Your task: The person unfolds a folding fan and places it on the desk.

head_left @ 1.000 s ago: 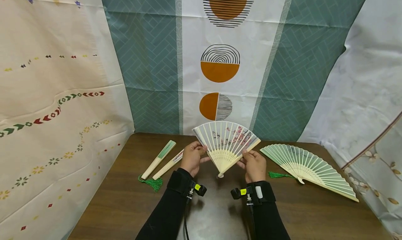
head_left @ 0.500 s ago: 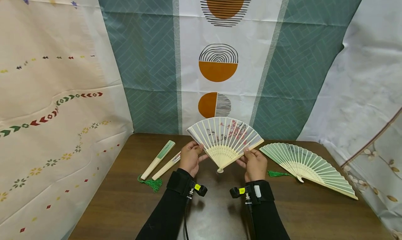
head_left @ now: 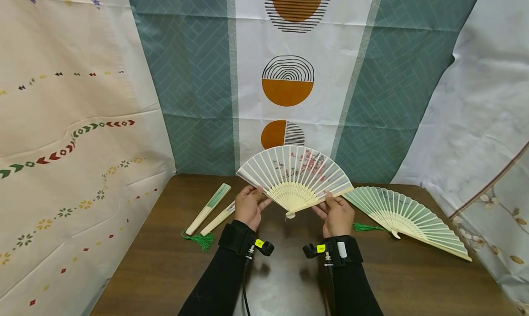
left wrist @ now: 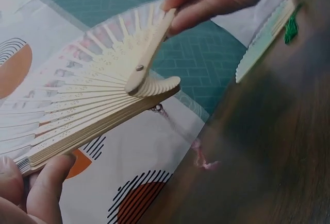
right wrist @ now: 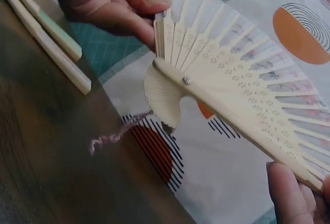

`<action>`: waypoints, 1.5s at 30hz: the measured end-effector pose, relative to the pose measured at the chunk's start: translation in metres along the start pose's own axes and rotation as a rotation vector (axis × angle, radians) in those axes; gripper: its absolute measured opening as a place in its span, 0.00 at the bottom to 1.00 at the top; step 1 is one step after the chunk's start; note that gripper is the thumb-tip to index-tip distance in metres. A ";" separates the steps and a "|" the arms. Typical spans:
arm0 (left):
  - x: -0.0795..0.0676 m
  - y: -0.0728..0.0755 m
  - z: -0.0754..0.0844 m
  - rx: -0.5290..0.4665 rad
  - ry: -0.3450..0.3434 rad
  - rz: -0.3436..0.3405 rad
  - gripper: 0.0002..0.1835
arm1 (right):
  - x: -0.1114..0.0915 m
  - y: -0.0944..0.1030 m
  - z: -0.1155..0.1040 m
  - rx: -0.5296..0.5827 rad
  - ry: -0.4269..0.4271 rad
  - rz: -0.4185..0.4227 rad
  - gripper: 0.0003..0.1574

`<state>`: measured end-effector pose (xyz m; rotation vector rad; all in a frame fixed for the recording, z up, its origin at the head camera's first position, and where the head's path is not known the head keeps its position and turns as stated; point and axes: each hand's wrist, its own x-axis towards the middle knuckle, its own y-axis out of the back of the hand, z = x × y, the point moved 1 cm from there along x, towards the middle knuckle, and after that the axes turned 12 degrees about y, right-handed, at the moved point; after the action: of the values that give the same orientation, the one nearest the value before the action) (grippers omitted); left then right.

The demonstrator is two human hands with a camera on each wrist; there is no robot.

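Note:
A white folding fan with pink blossoms and pale ribs is spread wide in the air above the table. My left hand pinches its left edge between thumb and fingers. At the opposite edge my right hand grips the outer guard stick. In the left wrist view several ribs still lie stacked at the left hand's fingers. A pinkish cord hangs from the fan's pivot end in the right wrist view.
On the right lies an open green fan with a green tassel. Two folded fans, one with a green end and one beside it, lie left on the wooden table. Patterned cloths hang behind.
The white fan has spread wider, its two edges swinging apart and flatter. Both hands have moved slightly outward with the edges, and the fan has risen a little.

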<state>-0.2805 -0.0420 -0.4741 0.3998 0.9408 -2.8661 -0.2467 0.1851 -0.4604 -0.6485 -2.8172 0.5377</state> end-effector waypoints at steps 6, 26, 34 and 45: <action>0.000 -0.002 0.001 -0.084 -0.019 0.017 0.13 | -0.002 -0.001 -0.002 0.056 -0.007 0.011 0.18; 0.006 -0.017 -0.011 -0.396 -0.010 -0.010 0.08 | -0.001 -0.007 -0.007 0.225 0.057 0.186 0.17; 0.004 -0.021 -0.014 -0.495 0.025 0.012 0.03 | -0.003 -0.011 -0.008 0.231 0.071 0.237 0.14; -0.006 -0.017 -0.034 -0.322 0.035 -0.008 0.06 | -0.016 0.020 -0.001 0.212 0.030 0.213 0.14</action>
<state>-0.2705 -0.0078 -0.4890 0.4140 1.3827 -2.6531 -0.2242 0.1948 -0.4690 -0.9084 -2.6293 0.8424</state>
